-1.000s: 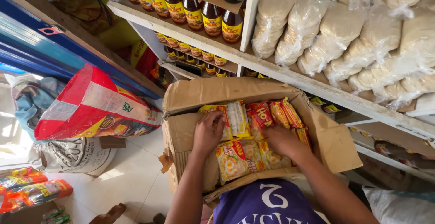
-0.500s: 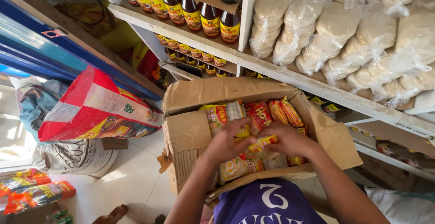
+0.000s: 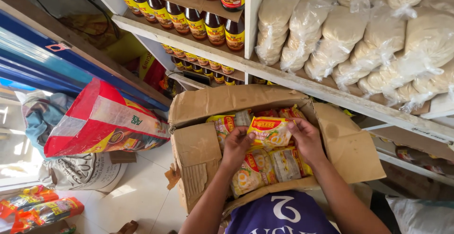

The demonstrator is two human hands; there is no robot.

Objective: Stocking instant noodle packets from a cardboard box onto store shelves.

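An open cardboard box (image 3: pixel 196 153) rests against my body, packed with yellow and red noodle packets (image 3: pixel 265 167). Both my hands are inside it. My left hand (image 3: pixel 236 146) and my right hand (image 3: pixel 305 137) together grip one yellow noodle packet (image 3: pixel 270 131), lifted a little above the others at the box's middle. The left hand holds its left edge, the right hand its right edge.
White shelves (image 3: pixel 283 75) stand right behind the box, with rows of dark sauce bottles (image 3: pixel 198 21) and clear bags of pale grain (image 3: pixel 359 40). A red, white and yellow sack (image 3: pixel 104 123) lies on other sacks at left. Snack packs (image 3: pixel 40 208) lie on the floor.
My hands came together from pressing on the packets in the box and have picked up one yellow packet, raising it slightly.
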